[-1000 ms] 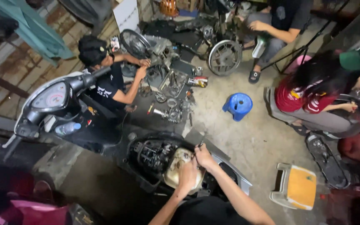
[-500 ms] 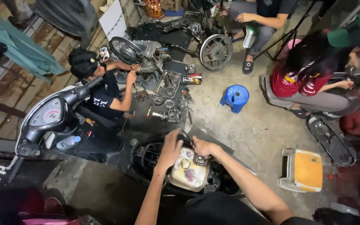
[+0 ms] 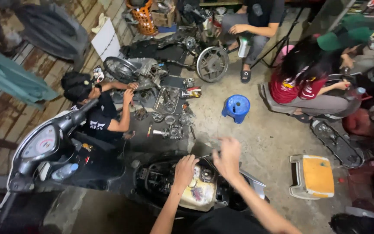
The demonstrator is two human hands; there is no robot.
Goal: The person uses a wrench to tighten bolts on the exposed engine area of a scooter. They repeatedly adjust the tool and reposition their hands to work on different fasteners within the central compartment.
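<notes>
The right hand (image 3: 227, 157), both hands having gripped the cream fuel tank (image 3: 199, 190) half a second ago, is now lifted open above it, while the left hand (image 3: 185, 170) is kept curled on the tank, seated in the opened scooter body (image 3: 161, 184).

Both forearms reach forward; left hand (image 3: 185, 170) curled downward, right hand (image 3: 227, 156) raised, fingers seemingly spread, blurred

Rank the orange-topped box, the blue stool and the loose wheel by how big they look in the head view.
1. Orange-topped box, largest.
2. Loose wheel.
3. Blue stool, smallest.
Box and wheel look close in size; the box lies nearer the camera, so their order is unsure.
</notes>
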